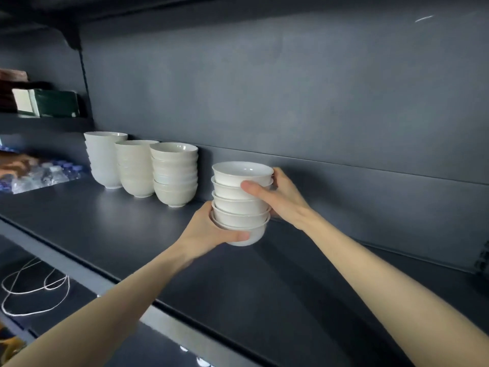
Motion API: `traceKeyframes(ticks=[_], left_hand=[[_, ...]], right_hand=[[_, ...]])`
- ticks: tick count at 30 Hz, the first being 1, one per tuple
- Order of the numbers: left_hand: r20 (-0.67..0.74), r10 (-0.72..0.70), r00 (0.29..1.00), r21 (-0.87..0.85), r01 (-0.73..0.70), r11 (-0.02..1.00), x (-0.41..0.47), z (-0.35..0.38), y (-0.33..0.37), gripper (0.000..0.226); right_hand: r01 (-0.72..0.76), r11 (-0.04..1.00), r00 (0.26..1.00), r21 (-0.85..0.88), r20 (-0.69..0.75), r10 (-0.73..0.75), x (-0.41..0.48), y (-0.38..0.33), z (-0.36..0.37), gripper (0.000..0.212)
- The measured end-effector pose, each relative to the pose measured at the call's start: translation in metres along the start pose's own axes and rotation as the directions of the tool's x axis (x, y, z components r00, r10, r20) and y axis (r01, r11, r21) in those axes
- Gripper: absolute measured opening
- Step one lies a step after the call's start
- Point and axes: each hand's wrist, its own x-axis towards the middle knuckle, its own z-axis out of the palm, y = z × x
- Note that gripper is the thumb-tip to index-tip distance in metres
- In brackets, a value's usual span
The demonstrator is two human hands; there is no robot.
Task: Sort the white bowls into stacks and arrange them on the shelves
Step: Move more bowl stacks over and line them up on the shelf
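A stack of several white bowls [239, 205] is held over the dark shelf [111, 223], to the right of three standing stacks. My left hand [209, 231] grips the stack at its base from the left, thumb across the lowest bowl. My right hand [280, 197] grips the upper bowls from the right, thumb on the front and fingers behind. The three standing stacks [105, 158], [136, 168], [174, 173] form a row near the back wall. Whether the held stack touches the shelf I cannot tell.
The dark back wall [291, 102] rises just behind the bowls. Packed water bottles [45, 174] lie at the shelf's left end. A green box [57, 103] sits on a higher left shelf. A white cord [34, 290] lies on the lower shelf.
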Motion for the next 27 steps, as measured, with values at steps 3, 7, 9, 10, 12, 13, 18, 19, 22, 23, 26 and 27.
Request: traceKeyframes(ticks=[3, 7, 9, 10, 12, 13, 18, 19, 22, 23, 26, 27], left_hand=[[0.081, 0.025, 0.996, -0.003, -0.025, 1.0, 0.03, -0.019, -0.015, 0.066], [0.189, 0.055, 0.98, -0.001, -0.056, 0.998, 0.065, -0.047, -0.033, 0.057], [0.242, 0.079, 0.967, -0.015, -0.077, 0.997, 0.08, -0.06, -0.04, 0.053], [0.266, 0.089, 0.96, -0.026, -0.085, 0.996, 0.087, -0.066, -0.044, 0.053], [0.316, 0.107, 0.943, -0.047, -0.097, 0.994, 0.099, -0.076, -0.053, 0.053], [0.337, 0.116, 0.934, -0.056, -0.103, 0.993, 0.104, -0.08, -0.056, 0.054], [0.402, 0.13, 0.906, -0.092, -0.101, 0.991, 0.126, -0.09, -0.079, 0.058], [0.406, 0.134, 0.904, -0.107, -0.099, 0.989, 0.129, -0.091, -0.083, 0.058], [0.417, 0.148, 0.897, -0.135, -0.1, 0.986, 0.135, -0.092, -0.091, 0.061], [0.421, 0.153, 0.894, -0.142, -0.102, 0.985, 0.138, -0.092, -0.094, 0.062], [0.417, 0.165, 0.894, -0.17, -0.101, 0.98, 0.143, -0.095, -0.099, 0.062], [0.414, 0.161, 0.896, -0.174, -0.095, 0.98, 0.144, -0.096, -0.102, 0.063]], right_hand=[[-0.026, 0.999, 0.998, -0.024, -0.056, 0.025, 0.026, 0.009, 0.017, 0.057], [-0.088, 0.995, 0.985, -0.04, -0.153, 0.081, 0.054, 0.02, 0.043, 0.061], [-0.122, 0.991, 0.973, -0.052, -0.203, 0.109, 0.064, 0.023, 0.057, 0.067], [-0.137, 0.989, 0.966, -0.059, -0.227, 0.121, 0.069, 0.024, 0.063, 0.07], [-0.157, 0.986, 0.952, -0.064, -0.277, 0.133, 0.076, 0.025, 0.075, 0.078], [-0.16, 0.985, 0.945, -0.064, -0.299, 0.134, 0.078, 0.027, 0.079, 0.081], [-0.195, 0.977, 0.916, -0.084, -0.371, 0.151, 0.085, 0.033, 0.097, 0.087], [-0.201, 0.976, 0.913, -0.087, -0.378, 0.155, 0.085, 0.035, 0.099, 0.087], [-0.206, 0.974, 0.907, -0.095, -0.391, 0.154, 0.089, 0.037, 0.105, 0.08], [-0.204, 0.974, 0.907, -0.094, -0.393, 0.152, 0.091, 0.037, 0.106, 0.075], [-0.199, 0.976, 0.908, -0.089, -0.391, 0.149, 0.097, 0.04, 0.11, 0.063], [-0.199, 0.977, 0.907, -0.082, -0.392, 0.151, 0.098, 0.04, 0.111, 0.063]])
